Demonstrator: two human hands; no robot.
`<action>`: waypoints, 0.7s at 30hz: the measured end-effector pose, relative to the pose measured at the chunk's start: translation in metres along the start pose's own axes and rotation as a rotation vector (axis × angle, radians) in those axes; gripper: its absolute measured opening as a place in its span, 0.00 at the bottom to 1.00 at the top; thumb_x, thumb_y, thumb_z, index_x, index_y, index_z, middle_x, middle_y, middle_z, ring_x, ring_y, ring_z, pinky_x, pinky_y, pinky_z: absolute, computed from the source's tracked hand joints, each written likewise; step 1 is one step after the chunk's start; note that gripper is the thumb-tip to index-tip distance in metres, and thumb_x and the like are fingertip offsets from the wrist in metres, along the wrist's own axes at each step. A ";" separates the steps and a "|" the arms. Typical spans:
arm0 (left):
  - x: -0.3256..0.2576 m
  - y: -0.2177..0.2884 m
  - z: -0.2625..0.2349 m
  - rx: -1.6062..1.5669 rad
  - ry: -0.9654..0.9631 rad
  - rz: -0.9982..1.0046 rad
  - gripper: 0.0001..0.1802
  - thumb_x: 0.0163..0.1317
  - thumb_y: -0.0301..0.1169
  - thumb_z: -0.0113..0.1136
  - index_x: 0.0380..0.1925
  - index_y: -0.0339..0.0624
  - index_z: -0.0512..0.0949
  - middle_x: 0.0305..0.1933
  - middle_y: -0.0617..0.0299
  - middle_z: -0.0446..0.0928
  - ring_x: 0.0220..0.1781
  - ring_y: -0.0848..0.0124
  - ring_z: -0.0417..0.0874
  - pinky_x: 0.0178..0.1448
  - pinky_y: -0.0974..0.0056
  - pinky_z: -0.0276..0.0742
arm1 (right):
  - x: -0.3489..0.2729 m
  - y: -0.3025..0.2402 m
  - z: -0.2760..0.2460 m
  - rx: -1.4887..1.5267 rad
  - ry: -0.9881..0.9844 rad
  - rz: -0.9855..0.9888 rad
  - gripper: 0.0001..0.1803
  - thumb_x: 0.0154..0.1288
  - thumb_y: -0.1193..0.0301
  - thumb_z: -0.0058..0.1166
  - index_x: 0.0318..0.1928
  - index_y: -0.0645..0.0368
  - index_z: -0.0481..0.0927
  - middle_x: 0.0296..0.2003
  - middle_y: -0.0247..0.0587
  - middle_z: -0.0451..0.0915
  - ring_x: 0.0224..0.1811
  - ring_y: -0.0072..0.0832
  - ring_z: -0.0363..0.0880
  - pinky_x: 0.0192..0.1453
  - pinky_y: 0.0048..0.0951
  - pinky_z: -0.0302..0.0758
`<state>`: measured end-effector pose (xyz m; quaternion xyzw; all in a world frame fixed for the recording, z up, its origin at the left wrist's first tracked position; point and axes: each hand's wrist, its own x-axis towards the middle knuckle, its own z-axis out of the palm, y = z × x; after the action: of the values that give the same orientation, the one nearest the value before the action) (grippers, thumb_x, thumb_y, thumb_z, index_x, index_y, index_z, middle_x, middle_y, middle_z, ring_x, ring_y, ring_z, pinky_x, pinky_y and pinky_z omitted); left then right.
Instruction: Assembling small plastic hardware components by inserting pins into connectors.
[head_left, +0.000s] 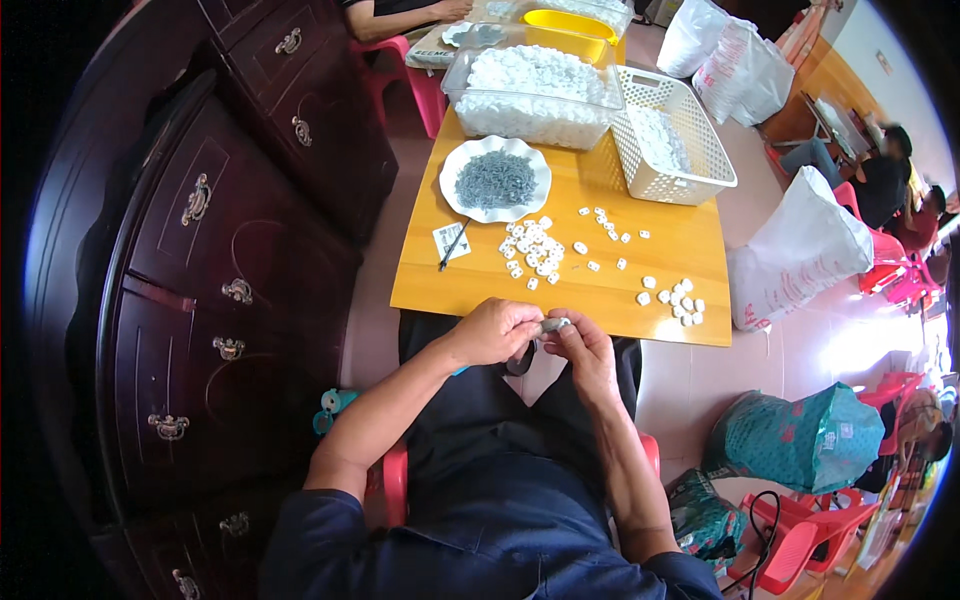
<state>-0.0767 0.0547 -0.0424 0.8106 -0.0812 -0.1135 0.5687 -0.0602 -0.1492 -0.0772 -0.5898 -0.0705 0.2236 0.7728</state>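
Observation:
My left hand [497,331] and my right hand [587,358] meet just off the near edge of the wooden table [600,305], above my lap. Between their fingertips is a small grey-and-white piece [552,325], pinched from both sides. Its exact kind is too small to tell. Below the fingers hangs a dark rounded thing [518,360], partly hidden. Beyond my hands lies a loose heap of small white plastic pieces with holes [535,247]. A smaller group of white pieces [684,302] sits near the right corner, and several more are scattered between.
A white scalloped plate [448,190] holds small grey parts. By it lie a dark thin stick [455,245] and a printed card [447,236]. Farther back stand a clear bin [530,125] of white pieces and a white basket [690,188]. Dark drawers [190,290] flank the left; sacks [805,250] the right.

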 end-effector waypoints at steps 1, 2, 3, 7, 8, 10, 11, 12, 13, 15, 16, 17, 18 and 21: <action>0.001 -0.002 0.001 0.131 0.021 0.088 0.07 0.68 0.28 0.56 0.35 0.38 0.81 0.21 0.54 0.81 0.21 0.60 0.82 0.30 0.57 0.78 | 0.001 0.002 0.001 0.031 0.022 0.009 0.14 0.81 0.70 0.47 0.59 0.64 0.78 0.46 0.37 0.85 0.47 0.24 0.85 0.52 0.26 0.82; 0.003 -0.001 0.006 0.130 0.024 0.091 0.07 0.68 0.28 0.56 0.35 0.38 0.81 0.21 0.54 0.81 0.21 0.60 0.82 0.30 0.57 0.78 | 0.002 0.003 0.000 0.026 0.020 0.008 0.14 0.81 0.70 0.47 0.59 0.64 0.78 0.46 0.37 0.85 0.47 0.24 0.85 0.52 0.26 0.82; 0.005 0.000 0.013 0.265 0.170 0.210 0.07 0.67 0.30 0.57 0.35 0.39 0.81 0.23 0.51 0.81 0.25 0.56 0.83 0.33 0.54 0.79 | 0.004 0.005 -0.002 0.031 0.073 -0.015 0.14 0.81 0.70 0.47 0.58 0.63 0.78 0.45 0.37 0.85 0.46 0.24 0.85 0.52 0.26 0.82; 0.010 0.015 0.033 0.600 0.423 0.369 0.07 0.63 0.29 0.63 0.40 0.42 0.83 0.30 0.50 0.83 0.35 0.49 0.86 0.38 0.48 0.81 | 0.008 0.008 -0.002 0.097 0.220 -0.069 0.12 0.79 0.71 0.49 0.55 0.62 0.80 0.43 0.36 0.85 0.42 0.22 0.85 0.48 0.24 0.82; 0.009 0.016 0.038 0.624 0.408 0.342 0.08 0.62 0.28 0.63 0.40 0.44 0.82 0.32 0.50 0.83 0.36 0.49 0.86 0.38 0.48 0.81 | 0.008 0.007 -0.003 0.131 0.258 -0.078 0.12 0.79 0.72 0.50 0.55 0.62 0.80 0.43 0.36 0.85 0.41 0.22 0.85 0.48 0.24 0.82; 0.013 0.016 0.041 0.598 0.412 0.346 0.07 0.62 0.29 0.63 0.40 0.43 0.82 0.31 0.49 0.83 0.35 0.49 0.86 0.38 0.48 0.81 | 0.009 0.014 -0.009 0.165 0.267 -0.100 0.11 0.79 0.72 0.51 0.55 0.62 0.80 0.42 0.37 0.85 0.41 0.22 0.85 0.47 0.24 0.82; 0.014 0.016 0.041 0.579 0.419 0.344 0.06 0.63 0.29 0.62 0.39 0.42 0.82 0.31 0.49 0.83 0.35 0.48 0.85 0.38 0.48 0.81 | 0.010 0.013 -0.009 0.205 0.269 -0.120 0.11 0.78 0.72 0.51 0.54 0.63 0.80 0.42 0.37 0.86 0.40 0.22 0.85 0.47 0.24 0.82; 0.016 0.009 0.039 0.503 0.350 0.280 0.06 0.63 0.29 0.62 0.38 0.41 0.82 0.30 0.48 0.83 0.34 0.47 0.85 0.38 0.48 0.80 | 0.008 0.012 -0.009 0.203 0.269 -0.121 0.11 0.78 0.72 0.51 0.54 0.63 0.80 0.42 0.37 0.86 0.40 0.22 0.85 0.47 0.24 0.82; 0.018 0.001 0.035 0.428 0.281 0.217 0.06 0.64 0.30 0.62 0.37 0.40 0.82 0.30 0.47 0.83 0.34 0.46 0.85 0.38 0.48 0.80 | 0.007 0.010 -0.009 0.194 0.256 -0.087 0.11 0.78 0.72 0.52 0.54 0.63 0.81 0.41 0.36 0.86 0.40 0.21 0.84 0.46 0.24 0.82; 0.019 -0.001 0.032 0.305 0.250 0.207 0.07 0.65 0.31 0.61 0.36 0.39 0.82 0.29 0.46 0.82 0.34 0.45 0.84 0.38 0.48 0.80 | 0.006 0.008 -0.007 0.171 0.259 -0.043 0.11 0.77 0.71 0.54 0.53 0.64 0.81 0.40 0.36 0.86 0.39 0.20 0.84 0.45 0.24 0.81; 0.017 0.000 0.034 0.396 0.281 0.209 0.06 0.65 0.31 0.61 0.37 0.40 0.82 0.29 0.46 0.82 0.34 0.46 0.85 0.38 0.48 0.80 | 0.006 0.009 -0.007 0.172 0.259 -0.044 0.11 0.77 0.71 0.54 0.53 0.64 0.81 0.40 0.36 0.86 0.39 0.20 0.84 0.45 0.24 0.81; 0.017 0.003 0.037 0.485 0.309 0.213 0.06 0.65 0.31 0.62 0.37 0.40 0.82 0.30 0.47 0.83 0.34 0.46 0.85 0.38 0.48 0.80 | 0.007 0.011 -0.008 0.162 0.286 -0.057 0.11 0.77 0.71 0.54 0.52 0.64 0.82 0.39 0.36 0.86 0.38 0.20 0.84 0.45 0.23 0.81; 0.016 0.006 0.041 0.559 0.333 0.237 0.06 0.64 0.31 0.62 0.37 0.41 0.82 0.29 0.48 0.83 0.34 0.47 0.85 0.37 0.49 0.81 | 0.007 0.012 -0.008 0.152 0.314 -0.071 0.11 0.77 0.71 0.54 0.52 0.64 0.82 0.39 0.36 0.86 0.38 0.21 0.84 0.44 0.23 0.81; 0.012 0.013 0.049 0.704 0.384 0.302 0.05 0.63 0.29 0.62 0.38 0.42 0.80 0.29 0.52 0.83 0.34 0.52 0.87 0.37 0.52 0.82 | 0.012 0.012 -0.006 0.202 0.361 -0.088 0.10 0.77 0.71 0.54 0.51 0.64 0.82 0.37 0.36 0.86 0.36 0.21 0.85 0.43 0.22 0.82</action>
<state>-0.0786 0.0025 -0.0472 0.9406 -0.1256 0.1586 0.2726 -0.0503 -0.1467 -0.0926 -0.5361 0.0663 0.0865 0.8371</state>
